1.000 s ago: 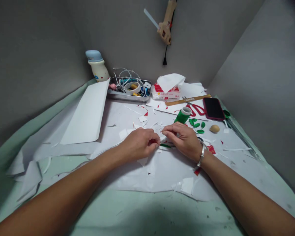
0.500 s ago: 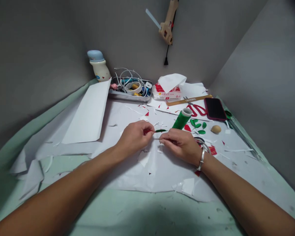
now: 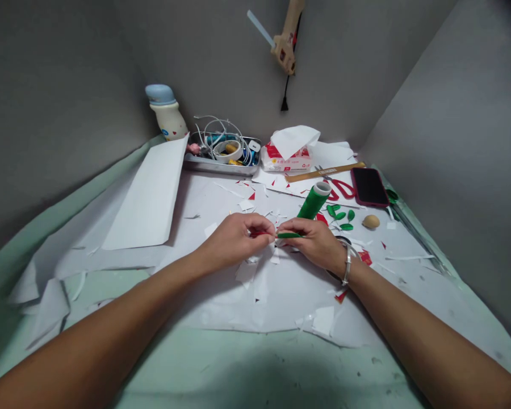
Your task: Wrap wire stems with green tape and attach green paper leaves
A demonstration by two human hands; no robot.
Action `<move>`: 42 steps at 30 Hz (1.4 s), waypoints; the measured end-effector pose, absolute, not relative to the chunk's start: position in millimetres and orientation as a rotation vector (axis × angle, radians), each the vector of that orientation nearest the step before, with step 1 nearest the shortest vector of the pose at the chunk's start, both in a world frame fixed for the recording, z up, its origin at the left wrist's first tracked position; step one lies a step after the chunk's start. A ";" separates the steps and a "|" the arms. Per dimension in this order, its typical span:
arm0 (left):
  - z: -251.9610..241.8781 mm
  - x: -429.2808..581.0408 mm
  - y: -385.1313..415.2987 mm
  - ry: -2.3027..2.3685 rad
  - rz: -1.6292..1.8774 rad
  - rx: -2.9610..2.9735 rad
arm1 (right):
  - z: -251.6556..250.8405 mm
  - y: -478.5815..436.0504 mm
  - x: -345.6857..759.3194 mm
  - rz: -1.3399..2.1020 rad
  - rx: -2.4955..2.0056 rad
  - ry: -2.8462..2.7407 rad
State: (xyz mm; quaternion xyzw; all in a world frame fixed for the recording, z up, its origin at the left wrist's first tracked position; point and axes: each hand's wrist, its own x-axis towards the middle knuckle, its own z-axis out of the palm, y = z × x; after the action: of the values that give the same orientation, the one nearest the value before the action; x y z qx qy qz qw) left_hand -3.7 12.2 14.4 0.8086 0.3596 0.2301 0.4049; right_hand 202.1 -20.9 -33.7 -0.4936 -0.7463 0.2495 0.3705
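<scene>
Item: a narrow green strip (image 3: 288, 234) with a glossy surface, held just above a white paper sheet (image 3: 281, 304) between the two hands, its long axis lying nearly level and running side to side, with one end pointing at the left fingertips and the other going in under the right fingers. Left hand (image 3: 234, 241): fingers curled closed in a tight pinch on a small red scrap (image 3: 255, 233), which sits almost touching the strip's left end. Right hand (image 3: 313, 241): thumb and fingers closed on the strip's right end, with a silver bangle (image 3: 347, 266) on the wrist. Just beyond the hands, a roll of green tape (image 3: 313, 201) stands tilted, and beside it lie several small, pointed green leaf shapes (image 3: 338, 216). Scattered over the sheet are white and red paper scraps, mostly angular. Farther back are red-handled scissors (image 3: 340, 189), a wooden ruler (image 3: 323, 172), a dark phone in a red case (image 3: 369, 186), and a smooth tan nut-shaped object (image 3: 370, 221). Along the back edge are a tissue packet (image 3: 286, 160), a metal tray (image 3: 221, 165) holding white cables and tape, and a cream bottle with a blue cap (image 3: 167, 111). A folded white paper sheet (image 3: 145, 199) lies to the left. A beige glue gun (image 3: 286, 42) hangs above, against the grey wall.
</scene>
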 end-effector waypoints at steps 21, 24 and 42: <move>12.2 -3.5 9.5 0.823 0.461 2.090 | -26.9 -25.1 199.0 0.496 -1.237 -1.850; 18.9 -3.1 10.0 0.866 0.540 2.014 | -29.3 -25.7 198.9 0.524 -1.219 -1.928; 4.3 -3.4 11.7 0.795 0.503 2.292 | -22.6 -27.0 199.1 0.328 -1.210 -1.863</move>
State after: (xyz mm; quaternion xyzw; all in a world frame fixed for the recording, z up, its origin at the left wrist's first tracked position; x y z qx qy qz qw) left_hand -3.4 11.7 4.3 0.8745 0.3035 0.1920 0.3260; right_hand 199.1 -27.0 -22.6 -0.4857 -0.7477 0.1317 0.4331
